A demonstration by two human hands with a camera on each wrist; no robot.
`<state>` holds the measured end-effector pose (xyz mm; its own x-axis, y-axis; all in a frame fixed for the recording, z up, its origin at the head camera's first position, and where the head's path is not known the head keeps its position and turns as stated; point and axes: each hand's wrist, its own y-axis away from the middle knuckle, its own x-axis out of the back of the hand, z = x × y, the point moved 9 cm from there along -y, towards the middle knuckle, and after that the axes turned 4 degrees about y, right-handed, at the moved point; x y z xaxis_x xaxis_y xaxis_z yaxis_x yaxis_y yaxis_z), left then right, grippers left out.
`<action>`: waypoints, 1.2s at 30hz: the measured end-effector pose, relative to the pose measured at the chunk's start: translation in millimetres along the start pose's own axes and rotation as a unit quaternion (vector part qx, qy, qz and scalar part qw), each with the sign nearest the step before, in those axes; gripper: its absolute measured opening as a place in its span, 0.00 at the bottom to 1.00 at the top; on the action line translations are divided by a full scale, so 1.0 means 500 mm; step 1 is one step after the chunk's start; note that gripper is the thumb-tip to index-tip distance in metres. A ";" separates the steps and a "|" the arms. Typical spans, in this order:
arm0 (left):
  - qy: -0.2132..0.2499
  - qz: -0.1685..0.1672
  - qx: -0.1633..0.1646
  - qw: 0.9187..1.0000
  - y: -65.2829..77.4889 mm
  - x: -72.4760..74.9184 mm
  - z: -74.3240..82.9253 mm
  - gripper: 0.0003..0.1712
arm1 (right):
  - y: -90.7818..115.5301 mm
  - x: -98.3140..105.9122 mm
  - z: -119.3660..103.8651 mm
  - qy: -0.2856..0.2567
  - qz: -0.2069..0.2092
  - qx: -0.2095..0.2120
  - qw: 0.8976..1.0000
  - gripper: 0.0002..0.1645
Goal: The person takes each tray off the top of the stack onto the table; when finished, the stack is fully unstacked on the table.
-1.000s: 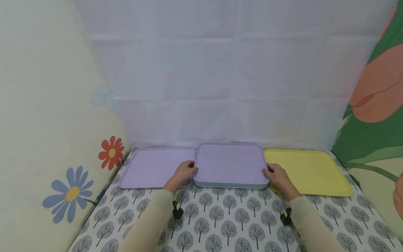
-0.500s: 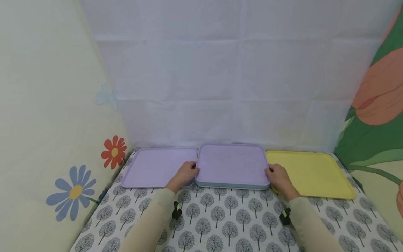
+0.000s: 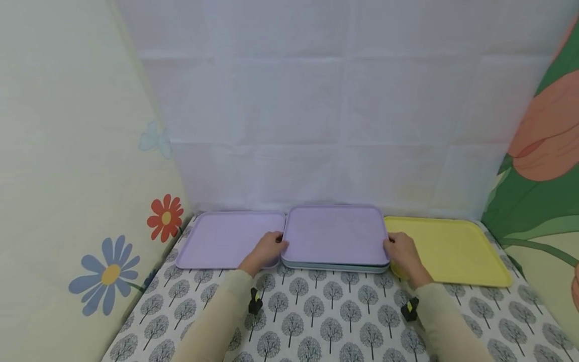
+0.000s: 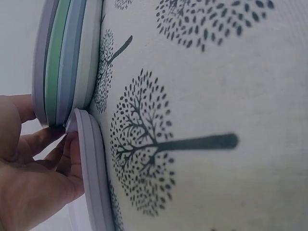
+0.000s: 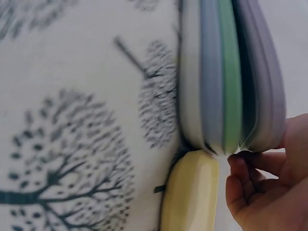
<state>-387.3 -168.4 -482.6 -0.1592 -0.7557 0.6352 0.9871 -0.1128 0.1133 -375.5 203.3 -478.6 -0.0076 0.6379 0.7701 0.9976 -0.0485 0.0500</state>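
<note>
Left hand [image 3: 266, 249] and right hand [image 3: 404, 252] pinch the top lilac tray [image 3: 334, 235], lower centre of frame — its right edge newly raised off the green tray [image 5: 231, 96], apparently beginning their separation.

Smooth plastic trays [image 3: 335, 235], matt cloth [image 3: 316, 324]

From my head camera I look forward and down, set well back, taking in the left hand [image 3: 267, 249], right hand [image 3: 403, 254] and tray stack [image 3: 335, 235]. My wrist views sit close, turned sideways, facing the stack's opposite ends; both share the tablecloth [image 3: 307, 289].
</note>
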 end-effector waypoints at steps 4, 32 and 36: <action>-0.002 -0.005 -0.001 1.000 -0.001 0.000 -0.003 0.29 | 0.001 0.002 0.011 -0.041 -0.020 -0.056 0.997 0.28; 0.043 -0.006 0.022 0.999 -0.005 -0.002 -0.033 0.33 | 0.014 -0.006 0.052 -0.370 -0.093 -0.124 0.916 0.34; 0.042 -0.003 0.018 0.999 -0.015 0.000 -0.033 0.33 | 0.026 0.010 0.061 -0.364 -0.096 -0.120 0.919 0.35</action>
<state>-394.7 -178.4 -496.1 -0.1616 -0.8062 0.5691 0.9848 -0.0949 0.1453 -360.5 229.5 -493.4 -0.0472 0.9930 0.1083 0.9381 0.0068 0.3462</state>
